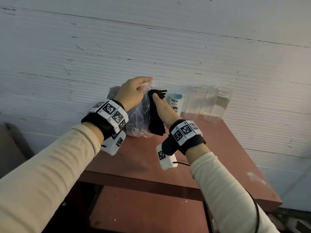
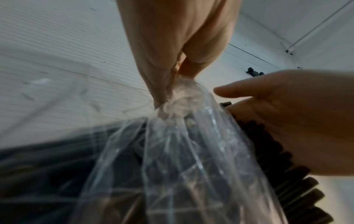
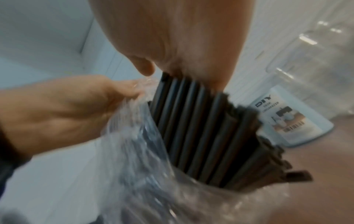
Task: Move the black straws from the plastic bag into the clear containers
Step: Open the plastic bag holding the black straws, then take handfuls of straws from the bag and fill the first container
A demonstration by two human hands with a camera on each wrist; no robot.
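A clear plastic bag [image 1: 140, 115] full of black straws stands at the back of the red-brown table [image 1: 218, 157]. My left hand [image 1: 134, 93] pinches the bag's top edge [image 2: 182, 94] and holds it up. My right hand [image 1: 165, 110] grips a thick bundle of black straws [image 1: 155, 113] at the bag's mouth, the tips [image 1: 161, 94] poking out above the fingers. The right wrist view shows the bundle [image 3: 193, 124] half out of the bag [image 3: 138, 151]. Clear containers [image 1: 208, 103] stand to the right against the wall.
A white-blue labelled cup marked DIY [image 1: 175, 103] stands between the bag and the clear containers. The corrugated white wall [image 1: 151, 47] lies just behind. The table's right edge [image 1: 252, 165] drops off; a lower shelf [image 1: 148, 211] sits beneath.
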